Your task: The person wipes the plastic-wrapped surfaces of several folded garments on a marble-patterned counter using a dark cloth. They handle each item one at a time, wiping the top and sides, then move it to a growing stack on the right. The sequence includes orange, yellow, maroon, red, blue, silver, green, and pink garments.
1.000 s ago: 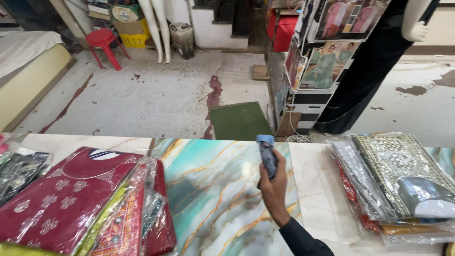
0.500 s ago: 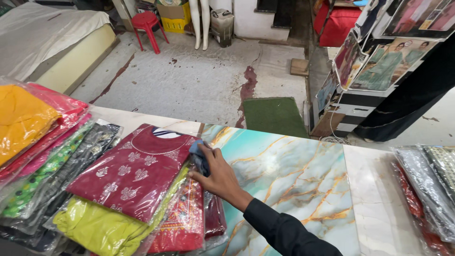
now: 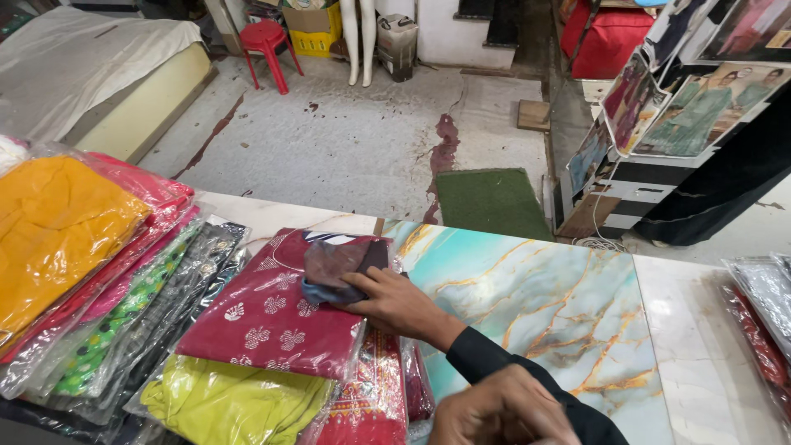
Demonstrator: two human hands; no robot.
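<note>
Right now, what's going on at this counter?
A person's right hand presses a bunched dark cloth onto a maroon packaged garment, which tops a pile at the left of the marble-patterned counter. The left hand sits low at the frame edge with nothing visible in it. An orange wrapped garment and a yellow-green one lie nearby.

maroon garment packet, yellow carton
</note>
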